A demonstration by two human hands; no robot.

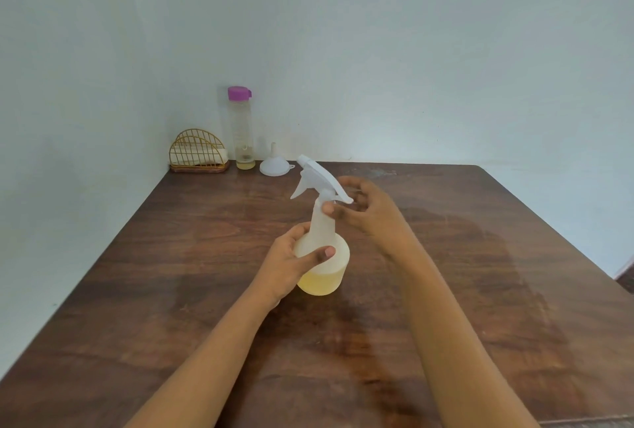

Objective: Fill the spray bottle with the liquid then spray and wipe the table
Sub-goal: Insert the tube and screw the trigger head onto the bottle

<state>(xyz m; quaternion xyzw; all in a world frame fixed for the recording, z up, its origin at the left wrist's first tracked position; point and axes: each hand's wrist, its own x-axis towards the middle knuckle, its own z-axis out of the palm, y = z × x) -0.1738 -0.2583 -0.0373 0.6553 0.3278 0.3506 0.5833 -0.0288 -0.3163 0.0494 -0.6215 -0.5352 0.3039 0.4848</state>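
Left hand grips the frosted, round-bodied plastic spray bottle; right hand pinches its narrow neck.

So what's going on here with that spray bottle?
A person holds a spray bottle at a wooden table. The left hand grips its round body, while the right hand pinches the neck just under the white trigger head, probably tightening it. Yellow liquid fills the bottom part. By the back wall stand a nearly empty tall bottle with a purple cap, an upturned white funnel and a gold wire rack. The filling looks done.
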